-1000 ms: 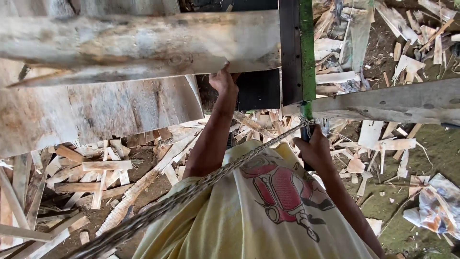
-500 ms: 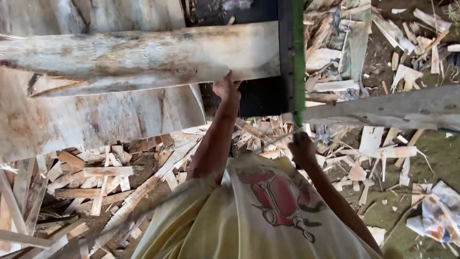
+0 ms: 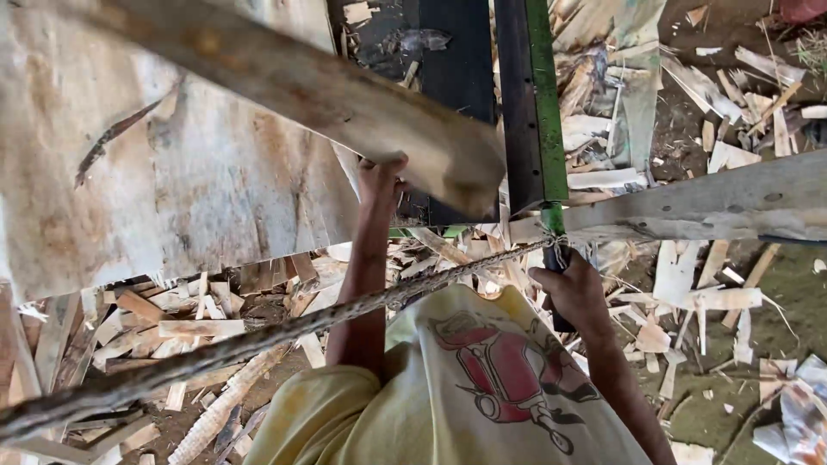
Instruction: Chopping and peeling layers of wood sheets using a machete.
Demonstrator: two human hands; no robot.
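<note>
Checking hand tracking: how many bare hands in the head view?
2. The left hand grips the end of the wooden slab at upper centre; the right hand holds the dark handle below the green bar. No others visible.

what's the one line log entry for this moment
left hand: under end of wood slab, pushing it | right hand: grip on dark handle below green bar | rope: tied at bar | ground: wood scraps
</note>
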